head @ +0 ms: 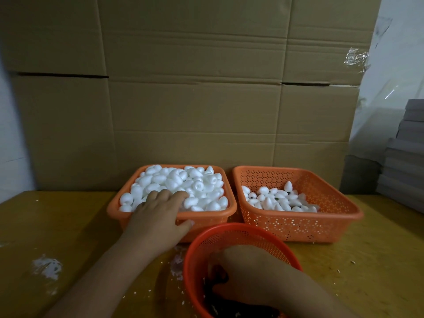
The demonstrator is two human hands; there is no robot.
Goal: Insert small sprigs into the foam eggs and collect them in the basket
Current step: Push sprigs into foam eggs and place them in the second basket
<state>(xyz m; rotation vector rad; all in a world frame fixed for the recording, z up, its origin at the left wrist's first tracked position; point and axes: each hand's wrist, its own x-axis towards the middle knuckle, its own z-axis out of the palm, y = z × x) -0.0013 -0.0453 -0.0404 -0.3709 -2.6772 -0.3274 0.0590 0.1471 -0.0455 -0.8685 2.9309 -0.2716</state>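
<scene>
A yellowish wooden table carries everything. On it, toward the far side, stand two orange rectangular baskets side by side — the left basket heaped with white foam eggs, the right basket perforated and only partly filled. Nearer, just in front of the gap between them, sits a round red basket with dark contents. White foam crumbs and scuffed pale patches lie scattered over the near left of the tabletop — a few specks on the right too.
</scene>
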